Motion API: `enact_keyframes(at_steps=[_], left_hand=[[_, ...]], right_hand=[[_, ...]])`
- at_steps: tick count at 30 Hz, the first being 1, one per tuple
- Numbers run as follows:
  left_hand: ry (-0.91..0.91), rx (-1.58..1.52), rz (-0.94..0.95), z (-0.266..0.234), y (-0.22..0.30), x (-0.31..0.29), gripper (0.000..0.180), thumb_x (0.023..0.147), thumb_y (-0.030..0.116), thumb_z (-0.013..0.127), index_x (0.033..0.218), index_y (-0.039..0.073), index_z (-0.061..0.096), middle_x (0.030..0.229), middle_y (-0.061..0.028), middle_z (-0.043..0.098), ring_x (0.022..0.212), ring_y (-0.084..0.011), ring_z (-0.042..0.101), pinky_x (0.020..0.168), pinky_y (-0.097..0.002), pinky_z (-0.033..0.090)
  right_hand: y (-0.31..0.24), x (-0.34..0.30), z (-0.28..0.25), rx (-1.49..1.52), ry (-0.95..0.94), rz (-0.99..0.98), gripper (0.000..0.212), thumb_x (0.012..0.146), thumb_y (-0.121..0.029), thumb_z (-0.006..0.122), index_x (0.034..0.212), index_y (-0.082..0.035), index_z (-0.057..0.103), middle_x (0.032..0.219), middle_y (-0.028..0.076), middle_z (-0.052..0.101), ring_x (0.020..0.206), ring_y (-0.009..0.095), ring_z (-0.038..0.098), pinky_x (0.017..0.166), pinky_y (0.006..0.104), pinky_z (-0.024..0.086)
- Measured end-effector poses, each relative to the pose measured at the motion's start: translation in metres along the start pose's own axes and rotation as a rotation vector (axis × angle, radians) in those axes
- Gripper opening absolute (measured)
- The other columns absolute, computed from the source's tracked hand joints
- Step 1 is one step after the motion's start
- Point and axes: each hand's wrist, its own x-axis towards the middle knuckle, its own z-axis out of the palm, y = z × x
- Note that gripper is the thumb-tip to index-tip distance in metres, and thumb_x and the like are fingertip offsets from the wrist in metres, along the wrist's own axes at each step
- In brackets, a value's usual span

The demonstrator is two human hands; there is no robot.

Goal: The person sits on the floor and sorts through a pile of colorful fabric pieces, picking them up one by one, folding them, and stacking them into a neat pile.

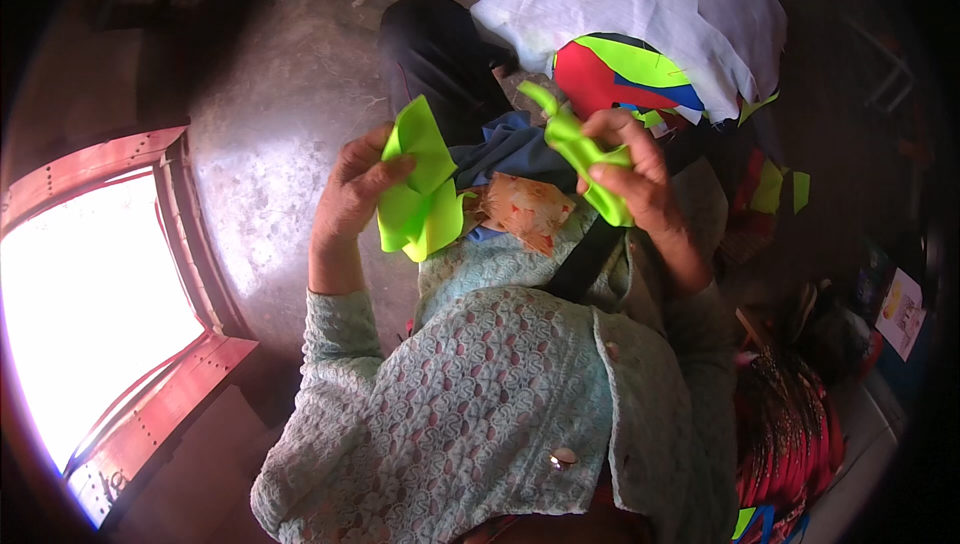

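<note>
My left hand (pixel 363 179) is closed on a folded neon-yellow fabric piece (pixel 422 206), its thumb lying over the cloth. A second neon-yellow fabric piece (pixel 585 156), crumpled and twisted, is pinched in my right hand (pixel 637 172). The two pieces are held apart, above my lap. Between and below them lies a brown, stained scrap (pixel 530 206), which looks like paper or cloth, next to dark blue fabric (pixel 510 156).
Beyond my knees, at the upper right, white cloth (pixel 610 9) covers a heap with red fabric (pixel 590 79) and neon-yellow pieces. Small yellow scraps (pixel 768 187) lie to the right. A bright opening with a reddish frame (pixel 190 234) is at left. Patterned red cloth (pixel 790 424) sits beside me.
</note>
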Motion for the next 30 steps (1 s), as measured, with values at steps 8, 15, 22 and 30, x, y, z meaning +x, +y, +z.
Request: enact_keyframes(at_steps=[8, 15, 22, 30], left_hand=[[0.209, -0.065, 0.335, -0.034, 0.034, -0.003, 0.028, 0.088, 0.011, 0.06, 0.113, -0.001, 0.058, 0.101, -0.0082, 0.064, 0.093, -0.0181, 0.061, 0.084, -0.0299, 0.047], [0.322, -0.152, 0.537, -0.03, 0.087, 0.013, 0.026, 0.094, 0.01, 0.051, 0.118, 0.0, 0.053, 0.103, -0.0094, 0.063, 0.094, -0.0175, 0.06, 0.082, -0.0302, 0.049], [0.354, -0.095, 0.542, 0.003, 0.121, 0.044, 0.03, 0.095, 0.01, 0.05, 0.122, -0.002, 0.053, 0.109, -0.0104, 0.062, 0.097, -0.0165, 0.06, 0.083, -0.0286, 0.049], [-0.135, -0.337, 0.662, 0.097, 0.167, 0.082, 0.032, 0.094, 0.011, 0.052, 0.123, -0.003, 0.052, 0.111, -0.0106, 0.062, 0.1, -0.0168, 0.06, 0.087, -0.0268, 0.047]], right_hand=[[0.026, 0.012, 0.026, -0.735, -0.261, -0.086, 0.058, 0.072, -0.021, 0.075, 0.122, -0.007, 0.05, 0.11, 0.012, 0.056, 0.105, 0.029, 0.056, 0.09, 0.0355, 0.043], [0.031, 0.013, 0.014, -0.815, -0.29, -0.015, 0.058, 0.072, -0.024, 0.075, 0.122, -0.006, 0.051, 0.11, 0.014, 0.056, 0.103, 0.031, 0.056, 0.088, 0.037, 0.044], [0.042, 0.016, 0.007, -0.745, -0.354, -0.046, 0.059, 0.074, -0.026, 0.072, 0.125, -0.005, 0.05, 0.114, 0.015, 0.055, 0.106, 0.03, 0.055, 0.09, 0.0361, 0.043], [0.033, 0.015, 0.006, -0.68, -0.395, 0.022, 0.061, 0.074, -0.025, 0.071, 0.126, -0.004, 0.048, 0.115, 0.015, 0.053, 0.11, 0.03, 0.052, 0.095, 0.0356, 0.04]])
